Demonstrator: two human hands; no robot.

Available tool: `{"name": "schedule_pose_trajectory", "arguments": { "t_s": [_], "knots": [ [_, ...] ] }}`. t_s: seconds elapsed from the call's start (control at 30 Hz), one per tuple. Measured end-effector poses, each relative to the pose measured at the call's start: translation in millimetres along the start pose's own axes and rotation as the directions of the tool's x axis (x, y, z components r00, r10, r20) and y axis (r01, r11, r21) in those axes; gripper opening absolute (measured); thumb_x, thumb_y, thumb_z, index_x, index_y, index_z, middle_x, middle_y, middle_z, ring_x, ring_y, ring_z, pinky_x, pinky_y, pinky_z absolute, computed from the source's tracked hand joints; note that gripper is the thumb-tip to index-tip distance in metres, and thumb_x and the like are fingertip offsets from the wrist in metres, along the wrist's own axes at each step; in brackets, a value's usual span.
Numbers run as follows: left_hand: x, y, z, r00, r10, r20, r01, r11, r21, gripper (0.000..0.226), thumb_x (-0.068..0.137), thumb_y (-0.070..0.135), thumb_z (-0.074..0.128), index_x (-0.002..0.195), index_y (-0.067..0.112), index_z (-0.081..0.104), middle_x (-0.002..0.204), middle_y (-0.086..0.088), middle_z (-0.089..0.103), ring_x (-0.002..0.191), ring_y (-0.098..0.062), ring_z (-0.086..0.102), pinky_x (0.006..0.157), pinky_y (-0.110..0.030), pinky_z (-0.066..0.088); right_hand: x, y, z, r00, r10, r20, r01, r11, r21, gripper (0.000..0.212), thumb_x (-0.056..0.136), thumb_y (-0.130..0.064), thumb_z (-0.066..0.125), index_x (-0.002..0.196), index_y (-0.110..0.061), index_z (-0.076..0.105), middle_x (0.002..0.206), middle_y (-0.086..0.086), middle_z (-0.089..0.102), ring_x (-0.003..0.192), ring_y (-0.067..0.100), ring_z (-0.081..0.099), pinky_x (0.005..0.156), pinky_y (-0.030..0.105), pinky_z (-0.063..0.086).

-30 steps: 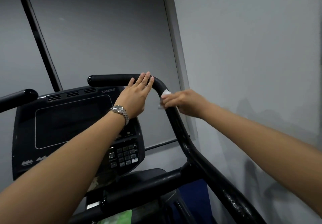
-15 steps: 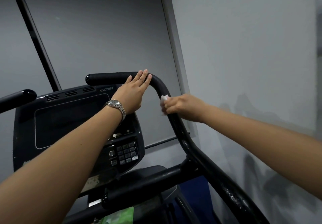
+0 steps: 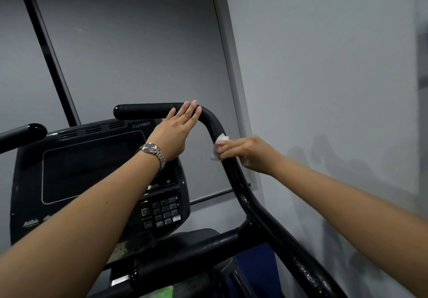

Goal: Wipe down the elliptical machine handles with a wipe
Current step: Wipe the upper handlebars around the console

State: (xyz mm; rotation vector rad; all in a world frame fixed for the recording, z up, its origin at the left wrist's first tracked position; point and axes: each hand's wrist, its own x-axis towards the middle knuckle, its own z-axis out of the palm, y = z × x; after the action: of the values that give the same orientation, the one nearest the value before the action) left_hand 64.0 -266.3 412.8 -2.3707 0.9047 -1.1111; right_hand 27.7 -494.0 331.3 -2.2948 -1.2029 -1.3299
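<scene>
A view from the head, looking forward and down along 2 bare forearms that reach out to a black exercise machine set close to a pale grey wall (image 3: 324, 70).

The right handle (image 3: 143, 111) is a thick black bar. It runs level at the top, bends at its right end and then slopes down toward the viewer.

The left hand (image 3: 178, 130) lies flat on the top of this handle just before the bend. Its fingers are straight and close together and grasp nothing. A silver watch (image 3: 154, 152) sits on that wrist.

The right hand (image 3: 250, 153) is lower, on the sloping part just below the bend. Its fingers are curled round the bar and clasp a small white wipe (image 3: 220, 144) against it. The wipe is crumpled, and it shows at the fingertips on the left side of the bar.

The 2 hands are near each other but do not touch.

Behind the left arm stands the console (image 3: 92, 165), with a dark screen, vents along its top and a small keypad (image 3: 165, 209) at its lower right. The rounded end of the left handle (image 3: 25, 133) pokes in at the far left, apart from both hands.

Lower down, a black crossbar (image 3: 185, 257) meets the right handle. The paint on the handle's lower stretch looks chipped.
</scene>
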Motion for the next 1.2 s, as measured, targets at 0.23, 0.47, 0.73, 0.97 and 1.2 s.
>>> {"name": "schedule_pose_trajectory", "arguments": {
  "t_s": [0.23, 0.47, 0.73, 0.97, 1.2],
  "knots": [
    [0.4, -2.6, 0.3, 1.0, 0.007, 0.001, -0.007, 1.0, -0.001, 0.086, 0.081, -0.01, 0.038, 0.149, 0.015, -0.01, 0.156, -0.005, -0.015, 0.144, -0.019, -0.013, 0.116, -0.036, -0.001, -33.8, -12.6, 16.5, 0.984, 0.146, -0.098, -0.13, 0.979, 0.156, 0.031, 0.082, -0.005, 0.054, 0.105, -0.01, 0.074, 0.121, -0.006, 0.063, 0.121, 0.011, 0.055, 0.097, 0.028, 0.05],
    [0.2, -3.4, 6.0, 0.999, 0.015, -0.048, -0.016, 1.0, -0.008, 0.086, 0.081, -0.01, 0.04, 0.148, 0.014, -0.008, 0.157, -0.006, -0.012, 0.144, -0.021, -0.011, 0.116, -0.037, 0.001, -15.7, -16.8, 26.0, 0.839, 0.523, -0.147, -0.4, 0.778, 0.484, 0.037, 0.084, 0.016, 0.055, 0.111, -0.005, 0.069, 0.123, 0.003, 0.062, 0.12, 0.007, 0.055, 0.107, 0.023, 0.04],
    [0.6, -2.9, 10.4, 0.995, 0.017, -0.099, -0.018, 1.0, -0.004, 0.084, 0.082, -0.008, 0.043, 0.149, 0.014, -0.005, 0.157, -0.006, -0.007, 0.144, -0.021, -0.009, 0.115, -0.037, -0.001, -3.5, -15.2, 18.6, 0.744, 0.656, -0.126, -0.48, 0.656, 0.582, 0.03, 0.087, 0.004, 0.061, 0.109, -0.014, 0.071, 0.119, -0.002, 0.066, 0.105, 0.007, 0.065, 0.097, 0.037, 0.05],
    [0.4, -4.1, 15.0, 0.992, 0.029, -0.122, -0.028, 1.0, 0.009, 0.086, 0.081, -0.009, 0.043, 0.148, 0.014, -0.005, 0.157, -0.007, -0.006, 0.143, -0.021, -0.008, 0.114, -0.036, -0.002, -27.1, -23.5, 18.8, 0.728, 0.683, -0.063, -0.522, 0.611, 0.595, 0.028, 0.087, 0.005, 0.062, 0.109, -0.01, 0.07, 0.116, -0.002, 0.066, 0.11, 0.008, 0.063, 0.101, 0.029, 0.048],
    [1.5, -4.1, 15.4, 0.994, 0.029, -0.105, -0.027, 0.999, 0.027, 0.086, 0.083, -0.007, 0.044, 0.148, 0.014, -0.008, 0.157, -0.007, -0.008, 0.144, -0.021, -0.008, 0.115, -0.038, -0.001, -28.2, -29.6, 22.5, 0.689, 0.722, -0.069, -0.52, 0.558, 0.647, 0.026, 0.09, -0.002, 0.062, 0.11, -0.015, 0.069, 0.117, 0.0, 0.067, 0.109, 0.012, 0.064, 0.097, 0.029, 0.05]
  ]
}}
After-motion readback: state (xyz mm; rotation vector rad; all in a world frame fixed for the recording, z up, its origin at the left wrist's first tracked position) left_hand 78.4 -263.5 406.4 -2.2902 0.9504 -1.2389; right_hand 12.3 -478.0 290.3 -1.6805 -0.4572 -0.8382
